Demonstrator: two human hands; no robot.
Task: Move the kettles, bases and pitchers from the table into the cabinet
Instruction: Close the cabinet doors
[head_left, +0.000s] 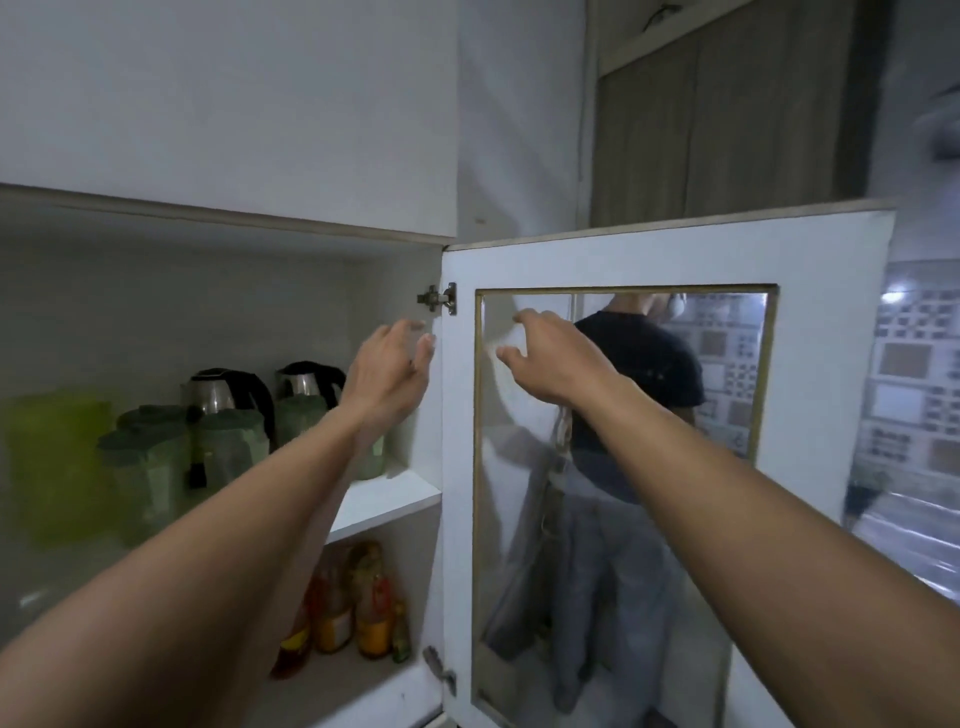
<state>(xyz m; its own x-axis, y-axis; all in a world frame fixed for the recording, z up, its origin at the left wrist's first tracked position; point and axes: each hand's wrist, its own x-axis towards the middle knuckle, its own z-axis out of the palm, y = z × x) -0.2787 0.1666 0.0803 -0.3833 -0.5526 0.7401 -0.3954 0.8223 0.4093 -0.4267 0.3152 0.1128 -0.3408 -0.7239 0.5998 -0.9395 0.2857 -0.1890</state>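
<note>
Both my hands are spread and empty, left hand (387, 371) by the hinge (439, 299), right hand (550, 358) at the glass door (623, 260). Risk as I judge it: door swinging shut pinches left fingers, or jolts the crowded kettles (223, 389) and green pitchers (150, 457).

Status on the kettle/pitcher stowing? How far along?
Looks near the end. Two steel kettles and several green pitchers already stand on the cabinet's upper shelf. Both hands are empty: left hand by the hinge, right hand in front of the open door. Table is out of view, so leftovers unconfirmed; door not yet closed.
</note>
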